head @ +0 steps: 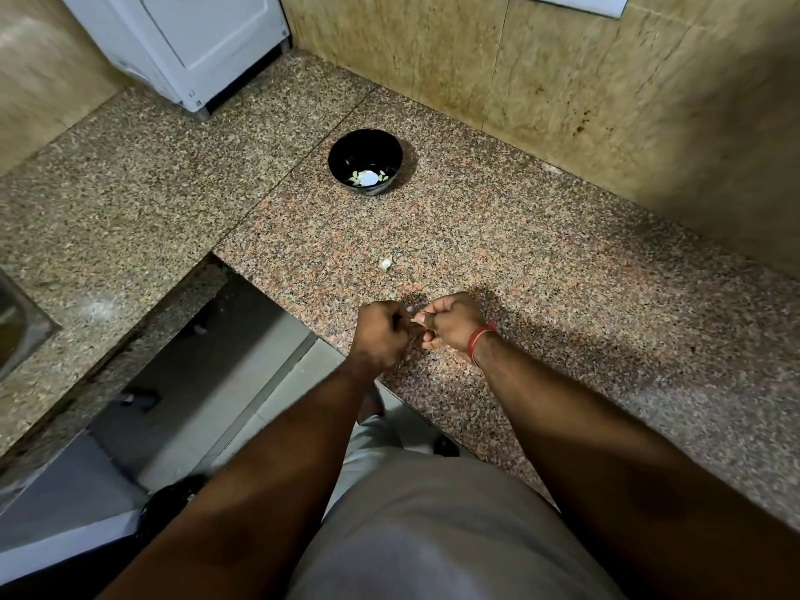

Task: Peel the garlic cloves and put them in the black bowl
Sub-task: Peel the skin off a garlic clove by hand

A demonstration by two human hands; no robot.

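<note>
The peeling step is in hand, I judge: the left hand (381, 335) and right hand (452, 324) are curled together, probably pinching a clove hidden between them. Next, it must go to the glossy round black bowl (342, 153), which holds pale peeled cloves (357, 177). One white garlic piece (385, 263) lies on the speckled granite counter (562, 275).

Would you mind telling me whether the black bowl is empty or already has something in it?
Not empty: the black bowl holds a few pale peeled garlic cloves at its bottom.
</note>
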